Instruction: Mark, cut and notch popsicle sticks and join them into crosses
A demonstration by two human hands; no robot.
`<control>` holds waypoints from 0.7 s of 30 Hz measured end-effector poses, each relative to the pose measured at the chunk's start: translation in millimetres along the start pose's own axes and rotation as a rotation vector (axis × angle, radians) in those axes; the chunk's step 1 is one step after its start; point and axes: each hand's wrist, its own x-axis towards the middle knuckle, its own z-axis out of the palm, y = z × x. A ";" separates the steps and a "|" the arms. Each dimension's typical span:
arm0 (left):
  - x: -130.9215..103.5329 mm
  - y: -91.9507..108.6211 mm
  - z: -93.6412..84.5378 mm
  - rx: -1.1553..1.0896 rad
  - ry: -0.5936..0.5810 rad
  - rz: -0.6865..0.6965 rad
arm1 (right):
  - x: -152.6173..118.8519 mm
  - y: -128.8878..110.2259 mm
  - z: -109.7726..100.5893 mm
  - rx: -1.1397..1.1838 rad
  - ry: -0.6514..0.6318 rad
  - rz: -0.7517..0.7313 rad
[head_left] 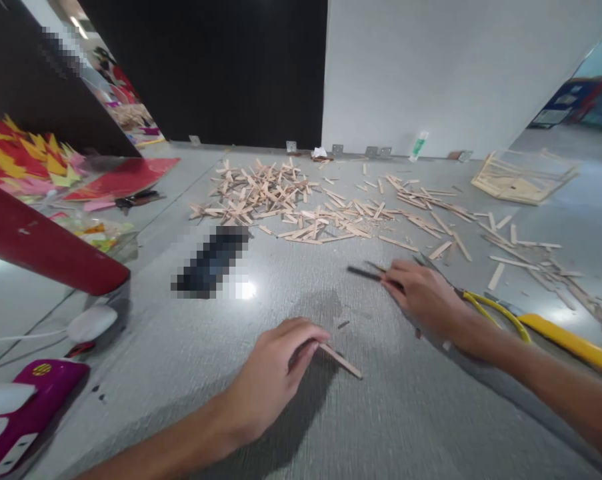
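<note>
Between the thumb and fingers of my left hand (275, 373), a thin wooden stick (345, 362) is pinched, its far end pointing right and toward me, low over the grey table. My right hand (421, 293) is closed on a dark flat strip (365, 273) that sticks out to the left of its fingers; what it is exactly, I cannot make out. A small dark piece (343, 325) lies between the hands. Beyond them spreads a pile of wooden sticks (265, 190). Yellow-handled pliers (501, 310) lie beside my right forearm.
A yellow cutter (573, 343) lies at the right. Further back stands a wooden stick frame (523, 179). On the left are a red tube (45, 247), a white mouse-like object (92, 324), a purple device (43, 400) and a pixelated dark object (213, 261). Panels (411, 73) stand behind.
</note>
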 end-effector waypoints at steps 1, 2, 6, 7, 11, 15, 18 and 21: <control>-1.0 -2.4 3.7 0.008 -0.003 0.047 | 16.1 11.4 -3.3 0.005 0.019 0.019; -2.1 -4.5 7.4 0.016 -0.010 0.093 | 29.8 21.0 -6.1 0.016 0.039 0.036; -7.9 -7.6 17.1 0.097 -0.038 0.241 | 55.4 39.1 -13.6 0.135 0.157 0.124; -9.5 -6.7 17.7 0.117 -0.048 0.265 | 54.6 38.8 -15.7 0.185 0.196 0.152; -16.8 2.6 16.8 0.300 -0.072 0.379 | 31.0 22.5 -29.7 0.467 0.301 0.285; -25.4 15.1 20.6 0.495 0.001 0.397 | -4.9 -4.4 -39.9 0.762 0.271 0.318; -29.3 21.8 27.2 0.543 0.032 0.335 | -25.0 -20.6 -33.7 0.882 0.198 0.296; -29.2 23.6 33.0 0.594 0.011 0.363 | -35.8 -33.1 -19.6 0.965 0.100 0.298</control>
